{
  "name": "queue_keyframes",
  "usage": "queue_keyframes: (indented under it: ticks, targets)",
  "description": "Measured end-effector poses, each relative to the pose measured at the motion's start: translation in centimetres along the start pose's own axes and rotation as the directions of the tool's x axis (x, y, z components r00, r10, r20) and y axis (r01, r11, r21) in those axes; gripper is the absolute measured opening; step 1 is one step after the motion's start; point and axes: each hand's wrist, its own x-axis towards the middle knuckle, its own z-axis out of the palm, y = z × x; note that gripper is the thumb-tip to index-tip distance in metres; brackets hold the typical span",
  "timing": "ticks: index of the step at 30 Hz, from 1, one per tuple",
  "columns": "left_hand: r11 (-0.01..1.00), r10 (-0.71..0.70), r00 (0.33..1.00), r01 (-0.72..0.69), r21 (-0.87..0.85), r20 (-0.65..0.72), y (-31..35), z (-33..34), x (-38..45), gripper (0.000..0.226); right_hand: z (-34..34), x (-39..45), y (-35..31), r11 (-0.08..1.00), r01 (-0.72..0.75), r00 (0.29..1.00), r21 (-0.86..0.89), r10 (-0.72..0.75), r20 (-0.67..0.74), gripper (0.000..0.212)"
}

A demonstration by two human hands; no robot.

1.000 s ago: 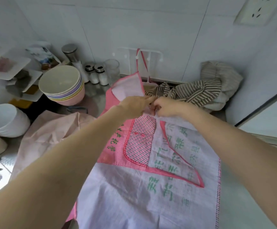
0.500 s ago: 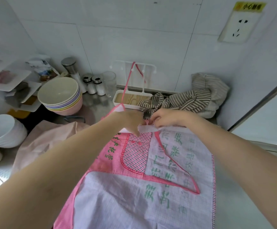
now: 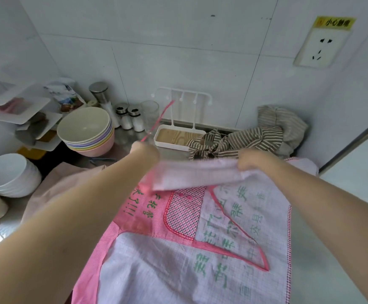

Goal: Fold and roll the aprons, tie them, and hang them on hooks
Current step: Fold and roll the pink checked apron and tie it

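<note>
Behind the apron point(image 3: 200, 260), stacked bowls point(image 3: 86, 130) sit nested.

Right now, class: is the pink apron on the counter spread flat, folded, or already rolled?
Partly folded. Both hands, left hand and right hand, hold the top edge of the pink apron turned over; the rest lies spread.

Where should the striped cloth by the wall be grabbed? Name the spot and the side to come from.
Probably grip the striped cloth at its knotted, bunched front end next to the white tray. That bunch sticks up and gives fingers something to close round. Come from above and from the counter's front, since the wall backs it and the right hand with the pink apron sits just in front.
</note>
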Motion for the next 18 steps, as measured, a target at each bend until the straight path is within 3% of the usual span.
queue_keyframes:
  ticks: [3,5,9,14,16,18]
  targets:
    - [0.943,-0.153,0.970,0.086,-0.321,-0.189,0.0,-3.2,0.0,0.035,-2.5,0.3,1.6,0.938,-0.119,0.900,0.325,0.240,-0.363,0.032]
    - [0.862,-0.240,0.933,0.078,-0.501,-0.267,0.0,-5.7,0.4,0.032,-4.7,-0.1,2.2,0.896,-0.148,0.805,0.419,0.355,-0.475,0.033]
    - [0.752,-0.369,0.876,0.085,-0.653,-0.311,-0.9,-9.1,0.2,0.035,-8.0,-0.8,2.9,0.905,-0.158,0.721,0.394,0.378,-0.580,0.028]
    - [0.737,-0.431,0.826,0.090,-0.670,-0.363,-2.3,-8.8,-0.3,0.040,-9.4,-2.0,2.9,0.962,-0.147,0.659,0.231,0.269,-0.702,0.009]
    - [0.752,-0.429,0.806,0.069,-0.656,-0.408,-2.8,-8.2,-0.9,0.044,-9.2,-2.8,2.7,0.976,-0.133,0.641,0.172,0.217,-0.736,0.026]
    - [0.784,-0.410,0.785,0.043,-0.620,-0.464,-3.1,-7.3,-1.6,0.048,-8.4,-3.9,2.4,0.989,-0.092,0.646,0.114,0.146,-0.749,0.022]
